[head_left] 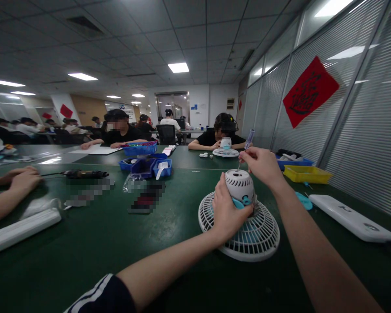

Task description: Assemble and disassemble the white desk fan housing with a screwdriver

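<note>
A small white fan (240, 185) lies face down on its round grille (263, 237), its motor housing pointing up. My left hand (226, 208) is wrapped round the near left side of that housing, over a light blue part. Above it, my right hand (259, 163) pinches a screwdriver (250, 138) with a clear purplish handle. The screwdriver stands nearly upright, its thin shaft running down to the top of the housing by a dark opening. Whether the tip sits on a screw is too small to tell.
On the green table (169, 269) are blue bins (143, 167), a yellow tray (308, 174), a light blue round piece (303, 201) and a long white panel (352, 217). A co-worker's hands (22, 178) rest at left near a black power tool (86, 174). Another white fan (226, 148) stands across the table.
</note>
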Available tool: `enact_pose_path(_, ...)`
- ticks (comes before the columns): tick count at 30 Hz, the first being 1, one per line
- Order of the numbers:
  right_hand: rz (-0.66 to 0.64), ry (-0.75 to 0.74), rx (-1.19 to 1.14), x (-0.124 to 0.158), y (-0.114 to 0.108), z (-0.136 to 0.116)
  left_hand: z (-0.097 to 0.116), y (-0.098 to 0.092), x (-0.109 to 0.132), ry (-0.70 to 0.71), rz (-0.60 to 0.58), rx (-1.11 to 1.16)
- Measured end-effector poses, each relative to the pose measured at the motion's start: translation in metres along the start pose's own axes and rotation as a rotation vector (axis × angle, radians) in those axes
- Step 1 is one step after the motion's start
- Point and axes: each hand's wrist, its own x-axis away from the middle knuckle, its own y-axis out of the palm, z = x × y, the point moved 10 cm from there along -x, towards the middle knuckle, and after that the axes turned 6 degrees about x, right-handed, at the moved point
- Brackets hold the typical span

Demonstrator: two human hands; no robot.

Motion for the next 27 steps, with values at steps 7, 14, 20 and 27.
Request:
enact_pose_path(7, -0.040, 0.023, -0.042, -0.001, 0.002, -0.001, -0.002, 0.000, -0.001, -0.009, -0.004, -0.018)
enact_pose_path(14, -0.083, 0.068, -0.061, 0.000, 0.005, 0.004, 0.000, 0.001, -0.004, -0.082, -0.062, 0.005)
enact_pose_path(20, -0.097, 0.103, -0.072, 0.000, 0.010, 0.010, 0.003, -0.003, -0.008, -0.043, -0.032, 0.014)
enact_pose_path(27, -0.112, 0.102, -0.076, -0.003, 0.012, 0.012, 0.006, -0.003, -0.016, 0.002, 0.020, 0.034)
